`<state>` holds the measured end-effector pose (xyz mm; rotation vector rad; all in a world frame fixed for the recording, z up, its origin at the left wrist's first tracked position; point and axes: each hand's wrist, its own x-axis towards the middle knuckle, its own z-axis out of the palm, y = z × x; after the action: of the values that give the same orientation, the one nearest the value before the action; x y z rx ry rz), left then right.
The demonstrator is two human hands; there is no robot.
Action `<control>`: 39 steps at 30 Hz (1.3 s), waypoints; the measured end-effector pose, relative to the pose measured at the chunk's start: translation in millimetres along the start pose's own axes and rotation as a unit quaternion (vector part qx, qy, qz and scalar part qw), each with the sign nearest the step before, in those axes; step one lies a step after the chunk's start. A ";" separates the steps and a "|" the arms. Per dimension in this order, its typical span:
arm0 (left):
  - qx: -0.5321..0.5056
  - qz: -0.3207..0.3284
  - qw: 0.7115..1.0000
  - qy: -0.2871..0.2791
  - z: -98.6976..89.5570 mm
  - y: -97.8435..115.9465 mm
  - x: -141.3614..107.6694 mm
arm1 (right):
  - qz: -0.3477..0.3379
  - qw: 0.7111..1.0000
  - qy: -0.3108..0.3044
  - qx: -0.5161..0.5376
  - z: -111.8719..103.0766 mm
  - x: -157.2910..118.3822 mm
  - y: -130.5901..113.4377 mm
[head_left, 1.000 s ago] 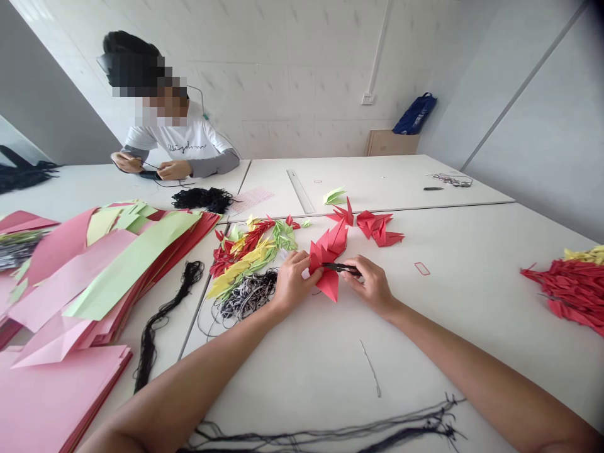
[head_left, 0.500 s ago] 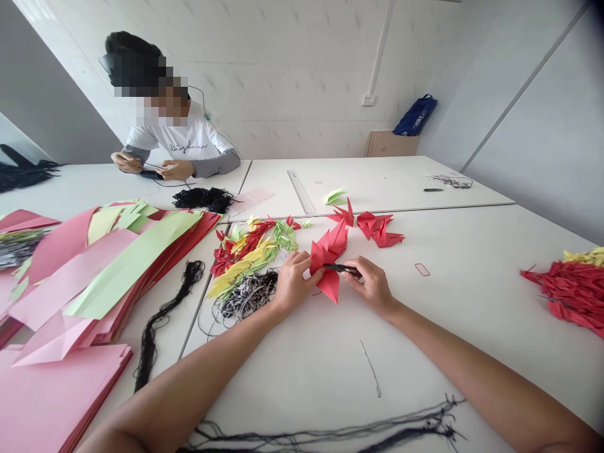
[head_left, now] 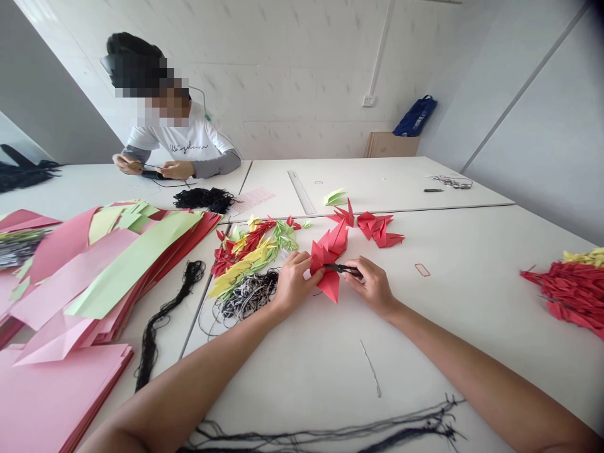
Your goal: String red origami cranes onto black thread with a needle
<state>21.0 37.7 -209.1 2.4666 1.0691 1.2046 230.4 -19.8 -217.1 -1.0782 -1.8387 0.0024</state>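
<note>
Between the left hand (head_left: 296,283) and right hand (head_left: 371,286), a red origami crane (head_left: 329,259) sits pinched, both gripping it.

across the chest of a white t-shirt (head_left: 185,141), a line of dark cursive lettering (head_left: 188,148), probably "wisdom", though small and hard to make out for certain. along a long straight ruler (head_left: 301,192), fine markings at most, with no numbers legible at this size. on the dark blue bag (head_left: 415,116), only faint print, too small to read.
</note>
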 end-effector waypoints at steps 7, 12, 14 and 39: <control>0.003 -0.004 1.000 -0.008 -0.5 0.2 -0.3 | -0.003 1.000 -0.001 -0.004 0.7 -0.3 0.8; 0.001 -0.006 1.000 -0.010 -1.4 1.7 0.3 | -0.004 1.000 -0.002 -0.006 0.2 -0.9 -0.5; -0.001 -0.009 1.000 -0.012 -1.6 2.0 0.5 | -0.003 1.000 -0.004 -0.007 0.0 -1.0 -0.5; -0.011 -0.012 1.000 -0.017 -2.0 2.1 0.2 | -0.012 1.000 -0.001 -0.023 0.8 -2.0 1.4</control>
<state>20.6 36.1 -206.7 2.4405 1.0688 1.1581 231.1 -20.0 -219.5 -1.0890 -1.8613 -0.0522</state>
